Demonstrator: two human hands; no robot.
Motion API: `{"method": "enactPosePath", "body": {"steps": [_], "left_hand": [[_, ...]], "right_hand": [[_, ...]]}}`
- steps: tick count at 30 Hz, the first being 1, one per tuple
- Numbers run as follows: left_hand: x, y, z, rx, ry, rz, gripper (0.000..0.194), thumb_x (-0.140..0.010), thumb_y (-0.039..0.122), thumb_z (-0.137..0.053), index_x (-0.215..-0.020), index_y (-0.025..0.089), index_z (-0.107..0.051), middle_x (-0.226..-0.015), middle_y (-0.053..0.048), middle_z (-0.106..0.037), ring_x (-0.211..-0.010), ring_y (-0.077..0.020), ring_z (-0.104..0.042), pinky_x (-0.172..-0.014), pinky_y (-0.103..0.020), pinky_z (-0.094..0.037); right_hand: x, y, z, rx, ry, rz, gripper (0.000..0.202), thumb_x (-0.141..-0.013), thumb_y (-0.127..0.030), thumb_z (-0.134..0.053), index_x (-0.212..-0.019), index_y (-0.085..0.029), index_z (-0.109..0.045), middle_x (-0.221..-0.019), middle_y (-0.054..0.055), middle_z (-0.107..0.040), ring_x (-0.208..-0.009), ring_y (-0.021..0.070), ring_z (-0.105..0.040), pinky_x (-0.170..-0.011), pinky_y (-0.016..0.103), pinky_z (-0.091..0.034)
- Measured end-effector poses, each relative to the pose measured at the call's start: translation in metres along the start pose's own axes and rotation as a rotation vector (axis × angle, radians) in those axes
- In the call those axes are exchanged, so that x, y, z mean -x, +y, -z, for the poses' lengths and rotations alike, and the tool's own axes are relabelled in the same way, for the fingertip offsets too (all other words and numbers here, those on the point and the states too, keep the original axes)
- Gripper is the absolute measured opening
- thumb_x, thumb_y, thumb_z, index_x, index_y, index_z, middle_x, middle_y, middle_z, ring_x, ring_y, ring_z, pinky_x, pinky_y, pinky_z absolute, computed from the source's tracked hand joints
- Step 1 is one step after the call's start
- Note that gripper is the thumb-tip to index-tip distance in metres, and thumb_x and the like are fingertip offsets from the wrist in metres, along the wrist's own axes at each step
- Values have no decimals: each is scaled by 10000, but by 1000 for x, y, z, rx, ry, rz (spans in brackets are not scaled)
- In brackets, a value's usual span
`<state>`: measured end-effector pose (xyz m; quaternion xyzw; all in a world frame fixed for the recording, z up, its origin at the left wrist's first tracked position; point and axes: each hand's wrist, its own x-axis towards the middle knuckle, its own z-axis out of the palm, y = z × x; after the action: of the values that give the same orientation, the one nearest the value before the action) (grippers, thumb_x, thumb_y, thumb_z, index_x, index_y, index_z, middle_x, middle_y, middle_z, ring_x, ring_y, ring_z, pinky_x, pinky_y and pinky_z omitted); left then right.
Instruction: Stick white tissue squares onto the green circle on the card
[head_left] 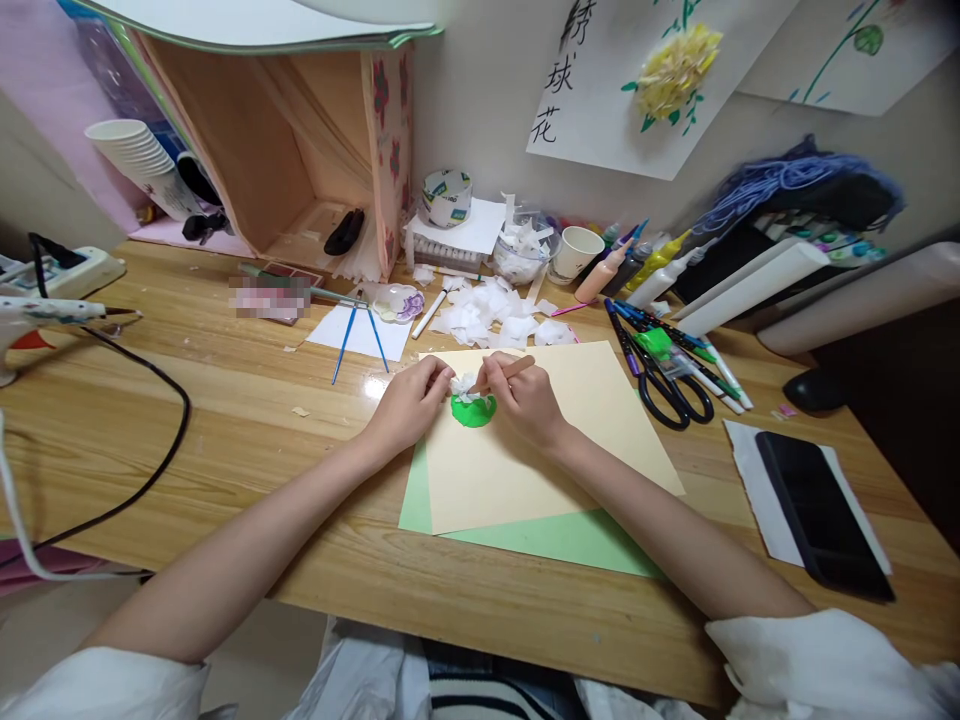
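A round bright green piece (473, 412) with crumpled bits of white paper (463, 384) bunched on its upper part lies on a cream sheet (570, 440). In my right hand (529, 400) is a slim brown stick (517, 367), gripped like a pen, its lower tip down among the white bits. My left hand (409, 403) rests at the left edge of the white bunch, thumb and fingers pinched together; what lies between them is hidden. A light green sheet (547, 540) shows from under the cream one.
Behind the sheets lie loose white paper scraps (487, 312), a white pen (429, 313) and thin blue brushes (345, 345). Black-handled scissors (667, 395) and several pens are at right, near a phone (821, 510). A glue gun (45, 310) and black cable (184, 410) occupy the left.
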<state>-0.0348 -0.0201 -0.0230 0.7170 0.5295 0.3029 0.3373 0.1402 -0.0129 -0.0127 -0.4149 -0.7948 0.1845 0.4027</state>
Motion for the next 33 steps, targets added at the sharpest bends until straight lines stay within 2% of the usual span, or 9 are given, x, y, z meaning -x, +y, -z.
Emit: {"method": "enactPosePath", "body": {"steps": [9, 17, 20, 22, 24, 26, 28, 30, 33], "left_hand": [[-1, -1, 0, 4, 2, -4, 245, -913, 359, -349, -841, 199, -520, -786, -17, -630, -739, -157, -576, -688, -277, -408], [0, 0, 1, 23, 4, 4, 255, -919, 363, -348, -841, 201, -528, -778, -10, -624, -743, -156, -572, -699, -283, -406], [0, -2, 1, 50, 12, 22, 266, -919, 379, -347, -864, 201, -537, -783, -13, -625, -741, -157, -576, -700, -286, -413], [-1, -3, 0, 71, 9, 35, 280, -917, 399, -345, -875, 202, -540, -782, -15, -629, -742, -159, -582, -697, -285, -420], [-2, -4, 0, 93, 7, 45, 290, -916, 412, -343, -876, 203, -541, -774, -13, -630, -733, -158, -584, -687, -282, -425], [-2, -5, 0, 114, 11, 50, 293, -913, 417, -345, -873, 203, -541, -762, -11, -628, -718, -155, -584, -677, -278, -430], [-3, -6, 0, 129, 15, 51, 291, -910, 415, -349, -871, 202, -542, -753, -10, -627, -703, -152, -582, -671, -276, -433], [-3, -6, 0, 135, 17, 48, 284, -906, 410, -354, -871, 202, -544, -750, -11, -628, -697, -152, -582, -668, -274, -436], [-2, -5, 0, 139, 22, 46, 284, -902, 408, -358, -872, 199, -548, -746, -16, -628, -693, -153, -582, -664, -274, -440]], "right_hand": [[-6, 0, -3, 55, -22, 21, 383, -970, -301, -295, -656, -204, -490, -606, 20, -595, -566, 140, -577, -571, 268, -418], [-24, -5, -2, 90, -194, -20, 424, -965, -347, -297, -614, -197, -481, -542, 28, -584, -518, 148, -570, -555, 278, -412], [-26, -6, 11, -19, -121, -71, 460, -964, -386, -305, -603, -191, -514, -512, 12, -580, -502, 132, -570, -554, 260, -421], [-26, -1, 21, -135, 22, -106, 451, -965, -398, -304, -667, -189, -570, -538, 6, -599, -517, 129, -582, -553, 252, -431], [-26, 9, 28, -203, 99, -134, 366, -957, -399, -339, -842, -196, -621, -665, 16, -661, -577, 139, -612, -556, 253, -446], [-26, 21, 30, -155, 57, -134, 281, -944, -371, -388, -1003, -212, -613, -845, 42, -699, -722, 168, -650, -620, 274, -474], [-27, 34, 27, -23, -24, -71, 223, -928, -317, -434, -987, -211, -621, -975, 73, -692, -889, 211, -643, -739, 324, -479], [-28, 45, 20, 89, -82, 24, 168, -905, -248, -467, -912, -197, -627, -989, 97, -686, -938, 238, -623, -788, 357, -466], [-31, 58, 10, 191, -90, 104, 150, -867, -138, -471, -854, -174, -617, -925, 117, -681, -906, 246, -608, -761, 353, -461]]}}
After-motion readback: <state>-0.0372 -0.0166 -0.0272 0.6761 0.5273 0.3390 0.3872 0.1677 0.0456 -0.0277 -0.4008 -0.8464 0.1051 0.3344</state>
